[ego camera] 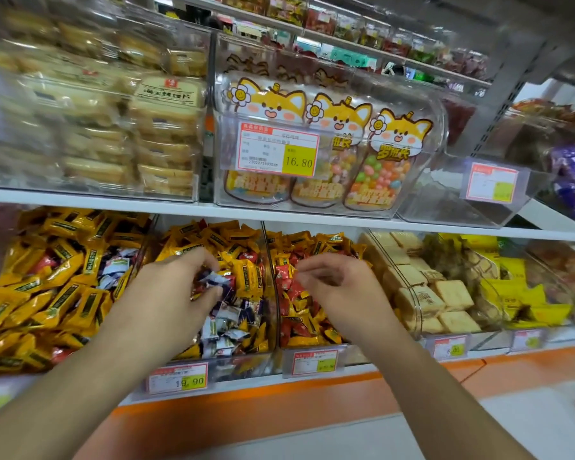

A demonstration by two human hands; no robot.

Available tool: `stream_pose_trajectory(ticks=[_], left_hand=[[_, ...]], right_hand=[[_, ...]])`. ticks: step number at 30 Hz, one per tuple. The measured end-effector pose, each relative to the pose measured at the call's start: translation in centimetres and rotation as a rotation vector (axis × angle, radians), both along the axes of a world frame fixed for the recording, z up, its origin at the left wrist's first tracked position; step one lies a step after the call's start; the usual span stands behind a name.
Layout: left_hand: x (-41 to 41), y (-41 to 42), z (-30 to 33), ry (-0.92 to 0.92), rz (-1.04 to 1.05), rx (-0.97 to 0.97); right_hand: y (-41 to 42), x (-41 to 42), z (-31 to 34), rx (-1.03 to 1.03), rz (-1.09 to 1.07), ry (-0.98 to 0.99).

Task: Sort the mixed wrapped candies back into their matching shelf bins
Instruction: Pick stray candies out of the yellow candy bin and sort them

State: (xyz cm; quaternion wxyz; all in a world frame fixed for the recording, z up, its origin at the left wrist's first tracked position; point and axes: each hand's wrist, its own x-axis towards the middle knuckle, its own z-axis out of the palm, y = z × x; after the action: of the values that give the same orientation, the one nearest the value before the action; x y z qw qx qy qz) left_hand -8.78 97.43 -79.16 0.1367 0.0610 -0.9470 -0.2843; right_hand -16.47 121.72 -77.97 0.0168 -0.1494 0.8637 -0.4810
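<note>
Three clear bins on the lower shelf hold mixed wrapped candies. In the left bin (pixel 0 227), yellow candies (pixel 63 293) dominate, with a few red and white-blue ones. The middle bin (pixel 269 293) has yellow candies at the back and white-blue candies (pixel 229 323) in front. Red candies (pixel 296 290) and yellow ones are mixed in the right bin (pixel 281 351). My left hand (pixel 176 293) is over the middle bin, fingers curled round a bunch of white-blue and red candies (pixel 213 280). My right hand (pixel 339 287) hovers over the right bin with fingers loosely curled, holding nothing I can see.
Right of the candy bins stand bins of pale square biscuits (pixel 445 300) and yellow packs (pixel 518 293). The upper shelf carries cake packs (pixel 113 127), fox-shaped jelly bean bags (pixel 332 144) and an empty clear bin (pixel 462 194). Price tags (pixel 176 378) hang at the orange shelf front.
</note>
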Motion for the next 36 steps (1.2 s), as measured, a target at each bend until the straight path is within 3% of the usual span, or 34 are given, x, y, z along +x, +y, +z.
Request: stream_pose_trajectory(ticks=[5, 13, 17, 21, 27, 36], left_hand=[[-0.7, 1.0, -1.6, -0.071, -0.143, -0.124], [-2.6, 5.7, -3.3, -0.101, -0.377, -0.134], [-3.2, 6.0, -3.7, -0.048, -0.356, -0.155], [-3.3, 6.0, -3.6, -0.015, -0.341, -0.162], [-3.3, 5.7, -4.3, -0.007, -0.354, -0.14], [-3.2, 5.7, -4.1, -0.028, -0.372, -0.115]], right_hand=[[4.5, -3.7, -1.6, 0.219, -0.195, 0.136], [4.2, -5.2, -4.3, 0.537, 0.097, 0.201], [4.3, -6.5, -6.3, 0.657, -0.027, 0.263], [5.2, -7.5, -5.7, 0.704, -0.132, 0.249], [4.9, -7.6, -5.6, 0.667, -0.036, 0.15], [4.0, -7.8, -5.7, 0.796, -0.074, 0.132]])
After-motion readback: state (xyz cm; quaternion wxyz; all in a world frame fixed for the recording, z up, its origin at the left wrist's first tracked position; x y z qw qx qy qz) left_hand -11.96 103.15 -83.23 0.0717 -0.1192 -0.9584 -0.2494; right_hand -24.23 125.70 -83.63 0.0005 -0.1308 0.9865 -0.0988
